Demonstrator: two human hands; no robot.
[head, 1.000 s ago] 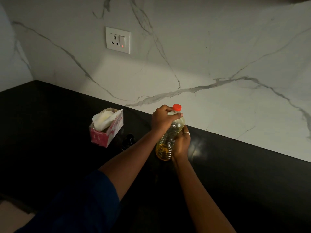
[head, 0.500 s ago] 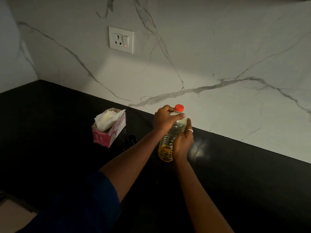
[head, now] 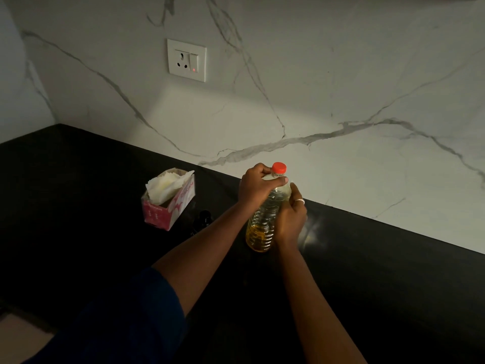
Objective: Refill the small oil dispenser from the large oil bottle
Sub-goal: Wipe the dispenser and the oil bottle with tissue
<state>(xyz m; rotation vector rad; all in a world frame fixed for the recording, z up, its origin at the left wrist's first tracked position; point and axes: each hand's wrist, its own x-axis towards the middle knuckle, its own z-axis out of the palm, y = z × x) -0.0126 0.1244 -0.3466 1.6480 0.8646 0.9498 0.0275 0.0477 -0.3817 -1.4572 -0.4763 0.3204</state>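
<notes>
Large oil bottle (head: pixel 265 219) stood on counter (head: pixel 380 271), close to backsplash wall (head: pixel 341 101) at its 12 o'clock. Cap (head: pixel 278 168) sat on top. Left hand (head: pixel 258 186) gripped the bottle's shoulder just under the cap, from 9 o'clock; right hand (head: pixel 290 219) held its side at 3 o'clock. Tissue box (head: pixel 170 203) sat on counter at bottle's 9 o'clock, well apart. Small dispenser (head: pixel 203 219) stood between box and bottle, partly behind left forearm. Wall socket (head: pixel 186 60) was on the wall at 11 o'clock, above the box.
</notes>
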